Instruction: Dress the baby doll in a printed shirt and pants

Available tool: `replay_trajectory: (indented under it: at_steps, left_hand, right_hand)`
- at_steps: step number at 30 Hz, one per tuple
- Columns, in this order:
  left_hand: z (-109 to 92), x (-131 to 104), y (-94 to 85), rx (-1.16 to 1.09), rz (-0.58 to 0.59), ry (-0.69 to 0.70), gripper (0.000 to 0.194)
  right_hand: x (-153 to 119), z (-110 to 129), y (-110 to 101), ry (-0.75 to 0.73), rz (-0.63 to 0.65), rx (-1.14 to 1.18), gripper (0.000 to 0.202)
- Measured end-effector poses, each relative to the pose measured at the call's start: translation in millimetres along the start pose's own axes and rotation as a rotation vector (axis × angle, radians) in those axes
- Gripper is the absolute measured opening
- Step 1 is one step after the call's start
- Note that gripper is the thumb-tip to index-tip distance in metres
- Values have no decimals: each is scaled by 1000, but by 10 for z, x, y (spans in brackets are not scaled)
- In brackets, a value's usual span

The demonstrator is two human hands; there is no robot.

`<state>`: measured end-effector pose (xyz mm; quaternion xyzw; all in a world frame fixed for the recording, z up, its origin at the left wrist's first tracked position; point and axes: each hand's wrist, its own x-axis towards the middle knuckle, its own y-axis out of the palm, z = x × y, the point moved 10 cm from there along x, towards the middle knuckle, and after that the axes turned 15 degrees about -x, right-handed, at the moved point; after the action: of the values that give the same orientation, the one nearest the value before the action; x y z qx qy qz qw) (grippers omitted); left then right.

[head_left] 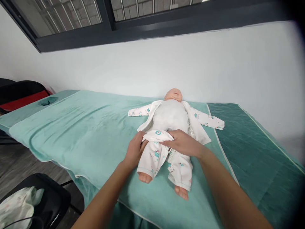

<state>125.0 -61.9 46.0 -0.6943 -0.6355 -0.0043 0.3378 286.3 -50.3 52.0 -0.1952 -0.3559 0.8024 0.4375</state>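
Observation:
A baby doll lies on its back, its head toward the wall and its bare feet toward me. It wears an open white printed jacket with the sleeves spread to both sides, over a white cloth torso. White printed baby pants cover both legs. My left hand pinches the waistband at its left end. My right hand is closed on the same waistband farther right, its fingers over the doll's hip area. Between the hands the band is bunched and folded.
A bed with a light green cover lies under the doll, with a darker green quilted cloth at the right. Behind stand a white wall and a dark window frame. A black chair holds printed cloth at lower left.

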Motion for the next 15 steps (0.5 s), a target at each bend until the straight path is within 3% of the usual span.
replay_trajectory:
  at_steps: [4,8,15]
  left_hand:
    - [-10,-87,27,59,-31,55,16]
    - [58,-83,23,38,-49,-1,16]
    - [152,-36,24,-127,-13,-137,21]
  right_hand:
    - [48,-10,-60,-15,-114,13,28]
    - [75,-38,-65,12,-168,24,27]
    - [52,-28,-9,11,-78,117,35]
